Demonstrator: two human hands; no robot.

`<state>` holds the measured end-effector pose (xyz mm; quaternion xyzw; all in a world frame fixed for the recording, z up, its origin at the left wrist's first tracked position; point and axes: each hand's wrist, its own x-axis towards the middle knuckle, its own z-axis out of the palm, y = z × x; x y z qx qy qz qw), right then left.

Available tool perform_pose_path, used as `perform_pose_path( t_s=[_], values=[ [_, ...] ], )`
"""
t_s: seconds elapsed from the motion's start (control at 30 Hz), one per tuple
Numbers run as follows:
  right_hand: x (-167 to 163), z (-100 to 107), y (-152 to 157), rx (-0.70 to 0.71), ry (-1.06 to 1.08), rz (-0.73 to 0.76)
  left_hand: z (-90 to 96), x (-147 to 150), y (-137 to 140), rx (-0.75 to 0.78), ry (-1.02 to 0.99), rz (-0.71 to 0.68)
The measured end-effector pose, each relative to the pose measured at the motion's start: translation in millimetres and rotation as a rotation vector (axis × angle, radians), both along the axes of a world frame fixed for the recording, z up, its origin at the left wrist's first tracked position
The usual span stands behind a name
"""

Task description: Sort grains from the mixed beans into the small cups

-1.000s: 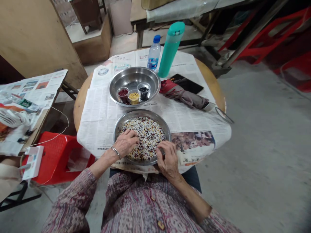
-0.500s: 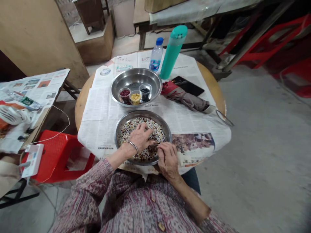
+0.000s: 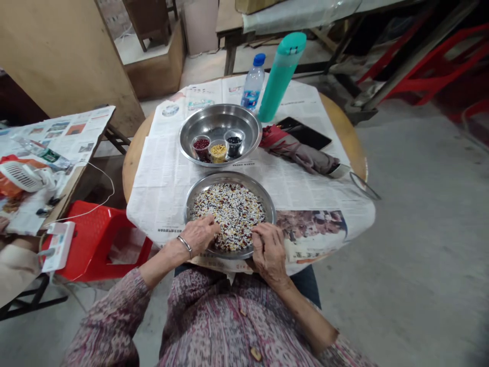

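Observation:
A round metal bowl (image 3: 270,196) stands close in front of me, its bottom covered with mixed grains and beans (image 3: 231,211) in white, red, yellow and black. My left hand (image 3: 200,234), a silver bracelet on its wrist, reaches over the near left rim. Its fingers are curled together with the tips at the grains, and what they hold, if anything, is hidden. At the near right rim is my right hand (image 3: 270,248), bent fingers and thumb closed around the edge. Behind, a larger metal bowl (image 3: 214,117) holds clear cups of red beans (image 3: 201,147), yellow grains (image 3: 218,152) and black beans (image 3: 234,142).
Newspaper (image 3: 153,178) covers the round table. A water bottle (image 3: 253,84), a teal flask (image 3: 282,76), a dark phone-like slab (image 3: 303,133) and a folded umbrella (image 3: 301,150) lie or stand beyond the bowls. To the left are a red stool (image 3: 87,255) and a power strip (image 3: 58,247).
My left hand has moved from over the middle of the grains back to the near left rim, its fingers now drawn together. My right hand stays at the right rim. The view has shifted slightly.

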<state>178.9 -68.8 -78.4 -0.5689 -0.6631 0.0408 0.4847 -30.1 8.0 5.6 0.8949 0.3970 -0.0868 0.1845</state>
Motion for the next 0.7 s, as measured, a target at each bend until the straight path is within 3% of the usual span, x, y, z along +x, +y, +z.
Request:
perform_pose_path(
  t_s=[0.23,0.37,0.53,0.7],
  values=[
    [0,0,1,0.017,-0.017,-0.002,-8.0,29,46,0.227,-0.08,0.253],
    [0,1,1,0.021,-0.03,-0.001,-9.3,61,52,0.257,-0.049,0.323],
    [-1,0,1,0.042,0.004,-0.007,-20.6,88,34,0.249,-0.158,0.047],
    [-1,-4,0,0.018,0.026,-0.032,-22.6,76,19,0.205,-0.208,-0.263]
  ],
)
